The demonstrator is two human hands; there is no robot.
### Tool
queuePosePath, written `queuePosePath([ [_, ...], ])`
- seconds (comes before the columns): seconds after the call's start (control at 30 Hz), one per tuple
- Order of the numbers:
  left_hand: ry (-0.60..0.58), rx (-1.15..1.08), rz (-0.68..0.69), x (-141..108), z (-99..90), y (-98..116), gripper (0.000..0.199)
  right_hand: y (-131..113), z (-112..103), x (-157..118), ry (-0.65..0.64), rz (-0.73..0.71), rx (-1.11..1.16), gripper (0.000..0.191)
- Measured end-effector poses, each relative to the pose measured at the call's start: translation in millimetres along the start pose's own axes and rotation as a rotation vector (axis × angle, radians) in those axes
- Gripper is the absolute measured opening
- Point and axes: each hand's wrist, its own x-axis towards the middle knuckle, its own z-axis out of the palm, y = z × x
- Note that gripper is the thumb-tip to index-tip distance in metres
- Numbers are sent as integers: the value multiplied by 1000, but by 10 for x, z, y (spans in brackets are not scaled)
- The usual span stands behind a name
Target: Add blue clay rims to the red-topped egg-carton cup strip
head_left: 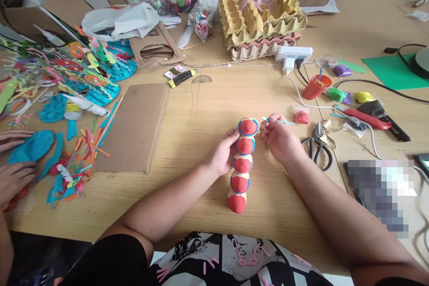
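Black-and-white printed clothing [248,259] with pink squiggles is closest in the head view, cut off at the bottom edge. Just beyond it, a strip of five red domes with blue edging [240,183] sits mid-surface [187,196]. Left hand [221,155] has it loosely gripped near the top end, some fingers hidden behind, so can't tell how far they wrap. Right hand [282,141] is mostly closed, pinching a thin light-blue stick [285,121] just beside the top dome. Far left, someone else's hands [16,179] are cropped, on a blue oval piece [32,145]. Whatever's bottom right is pixelated out, lol.
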Motion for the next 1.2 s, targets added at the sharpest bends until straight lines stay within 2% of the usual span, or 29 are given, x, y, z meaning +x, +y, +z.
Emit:
queuePosePath([
  [0.13,-11,-9,41,4,-12,2,28,42,0,13,50,-40,-59,31],
  [0.23,-16,-1,60,11,-22,0,27,82,4,-8,20,-66,-186,23],
  [0.4,-1,11,79,18,-27,-2,25,145,19,-68,-29,-92,-298,24],
  [0.67,-19,31,132,33,-18,9,24,165,69,-117,-183,138,-94,34],
  [0.87,-77,89,194,113,-97,47,23,147,93,-157,-178,189,-70,33],
  [1.2,-121,29,56,126,-127,119,36,129,155,-200,-235,213,-61,31],
])
